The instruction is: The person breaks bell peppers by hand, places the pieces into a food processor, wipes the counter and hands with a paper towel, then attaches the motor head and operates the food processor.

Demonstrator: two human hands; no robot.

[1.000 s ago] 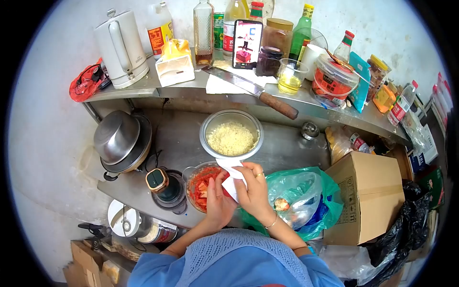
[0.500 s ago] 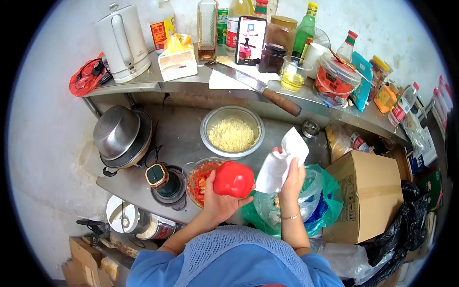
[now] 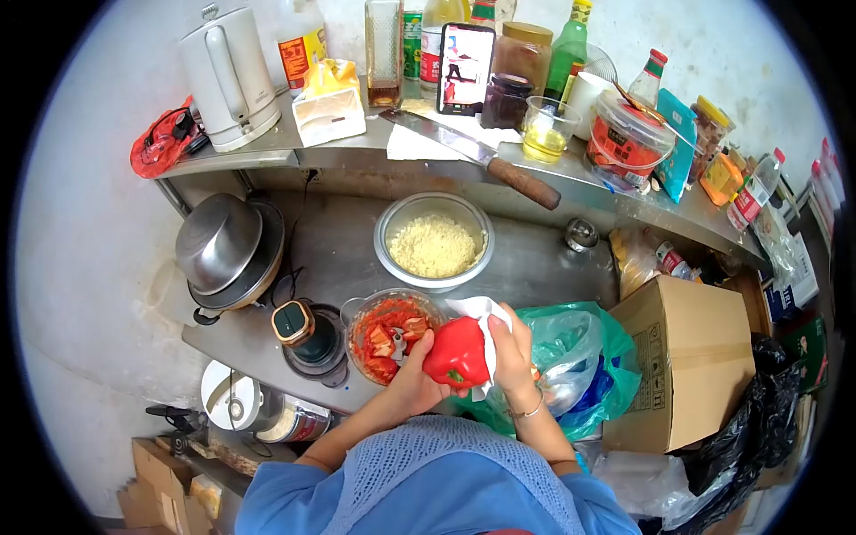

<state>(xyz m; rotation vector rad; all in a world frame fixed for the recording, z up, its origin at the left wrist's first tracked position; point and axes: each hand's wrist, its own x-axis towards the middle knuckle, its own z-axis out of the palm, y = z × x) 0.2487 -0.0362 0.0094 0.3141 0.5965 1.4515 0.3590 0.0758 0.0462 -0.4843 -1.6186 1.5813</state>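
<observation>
A red bell pepper [image 3: 457, 353] rests in my left hand [image 3: 417, 379], whose fingers curl around its left side and underneath. My right hand [image 3: 513, 352] presses a white paper towel [image 3: 487, 314] against the pepper's right side, its fingers closed on the paper. The stem end of the pepper faces down toward me. Just left of it stands a clear chopper bowl [image 3: 349, 343] with red pepper chunks and mash around a central blade. Behind sits a steel bowl [image 3: 385, 259] filled with finely chopped pale pieces, probably garlic.
A green plastic bag [image 3: 620, 343] and a cardboard box [image 3: 682, 366] are to the right. The chopper's motor head [image 3: 308, 337] stands at left. On the shelf above, a cleaver's wooden handle [image 3: 524, 183] juts over the edge, beside a propped phone [image 3: 465, 69] and several bottles.
My right hand has moved left, bringing the paper towel from the air onto the pepper. The pepper has moved slightly right and turned, so its stem end shows and the chopper bowl is less covered.
</observation>
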